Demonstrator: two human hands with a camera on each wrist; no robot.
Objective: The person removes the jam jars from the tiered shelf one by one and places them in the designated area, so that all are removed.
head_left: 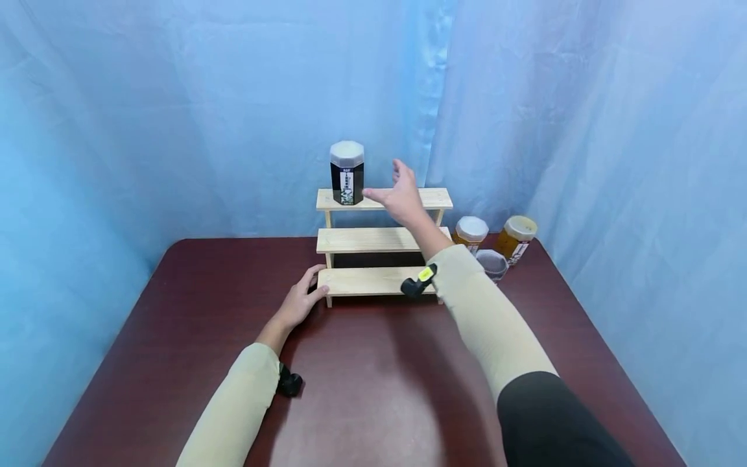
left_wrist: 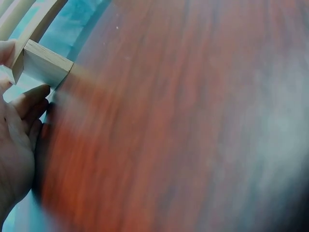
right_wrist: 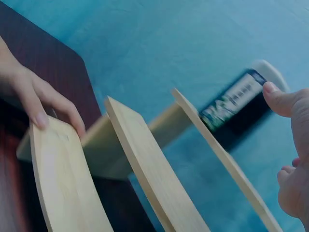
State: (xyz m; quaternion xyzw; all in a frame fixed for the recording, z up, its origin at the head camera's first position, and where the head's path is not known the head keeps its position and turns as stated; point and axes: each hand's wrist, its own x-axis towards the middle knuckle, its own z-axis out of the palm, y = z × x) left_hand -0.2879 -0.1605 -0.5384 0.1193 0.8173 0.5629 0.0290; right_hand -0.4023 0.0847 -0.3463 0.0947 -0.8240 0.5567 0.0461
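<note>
Our left hand (head_left: 300,299) steadies the stepped rack (head_left: 382,281), fingers relaxed; at one o'clock, our right hand (head_left: 399,194) hovers, fingers released, beside the dark jar (head_left: 347,173).

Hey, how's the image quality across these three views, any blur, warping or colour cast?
Head view: sharp, evenly lit, soft shadows under both arms on the table. Left wrist view: table streaked with motion blur, dark corner lower right. Right wrist view: wooden shelf boards bowed by lens distortion, dark jar soft, blue cast throughout.
</note>
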